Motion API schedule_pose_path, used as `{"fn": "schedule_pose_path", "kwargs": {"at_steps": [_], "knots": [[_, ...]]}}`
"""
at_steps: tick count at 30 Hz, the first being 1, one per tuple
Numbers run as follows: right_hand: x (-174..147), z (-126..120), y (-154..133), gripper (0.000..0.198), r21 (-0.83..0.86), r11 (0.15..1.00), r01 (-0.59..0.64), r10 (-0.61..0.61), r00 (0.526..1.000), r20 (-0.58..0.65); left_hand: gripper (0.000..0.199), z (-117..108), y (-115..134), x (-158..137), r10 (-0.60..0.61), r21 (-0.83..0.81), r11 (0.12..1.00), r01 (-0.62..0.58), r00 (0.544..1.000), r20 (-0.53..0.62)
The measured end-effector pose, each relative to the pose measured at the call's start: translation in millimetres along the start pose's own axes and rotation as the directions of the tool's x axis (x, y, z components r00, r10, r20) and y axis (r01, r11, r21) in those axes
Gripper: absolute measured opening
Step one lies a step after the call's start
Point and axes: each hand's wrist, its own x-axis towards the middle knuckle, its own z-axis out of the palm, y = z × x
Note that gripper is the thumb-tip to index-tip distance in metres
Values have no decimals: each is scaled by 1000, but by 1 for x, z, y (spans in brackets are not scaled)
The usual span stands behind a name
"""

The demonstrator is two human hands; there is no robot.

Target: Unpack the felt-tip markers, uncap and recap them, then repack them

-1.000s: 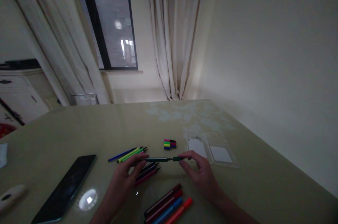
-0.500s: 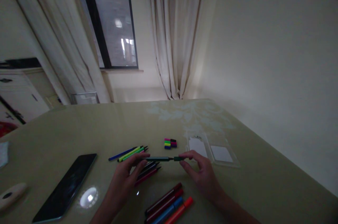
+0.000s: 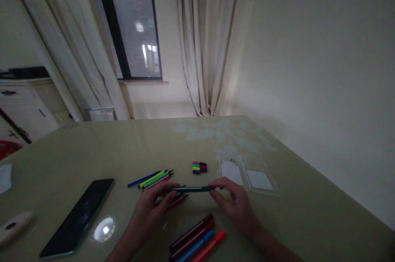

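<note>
A dark green marker (image 3: 193, 189) lies level between my two hands above the table. My left hand (image 3: 151, 208) pinches its barrel end. My right hand (image 3: 236, 202) grips the green cap at the other end, which now meets the barrel. Behind and under my left hand are several uncapped markers: blue, yellow-green, green and pink ones (image 3: 156, 178), and dark and crimson ones (image 3: 177, 202) partly hidden by the fingers. Closer to me, several capped markers (image 3: 194, 243) in dark red, blue and orange-red lie side by side. A small cluster of coloured caps (image 3: 200, 167) sits beyond the held marker.
On the right is an open clear plastic case (image 3: 274, 185) with white cards inside. A black phone (image 3: 78, 216) lies at left, near a pale rounded object (image 3: 15, 227). The table (image 3: 308, 221) runs along a wall at right.
The gap between the green marker's tip and its cap has closed. My left hand has moved slightly right, and the dark tip is now covered by the cap.
</note>
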Motion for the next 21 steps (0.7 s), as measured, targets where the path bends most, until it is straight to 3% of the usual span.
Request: {"fn": "schedule_pose_path", "kwargs": {"at_steps": [10,17,21], "knots": [[-2,1,7,13,66,996,-58,56,998,29,24,5,10,-1,-75,-5,997,76,995,59],[-3,0,7,15,92,993,-71,68,997,33,19,14,11,-7,-7,-36,999,8,1000,11],[1,-2,9,21,53,992,-113,111,993,50,19,22,7,-10,-14,40,999,11,998,69]]}}
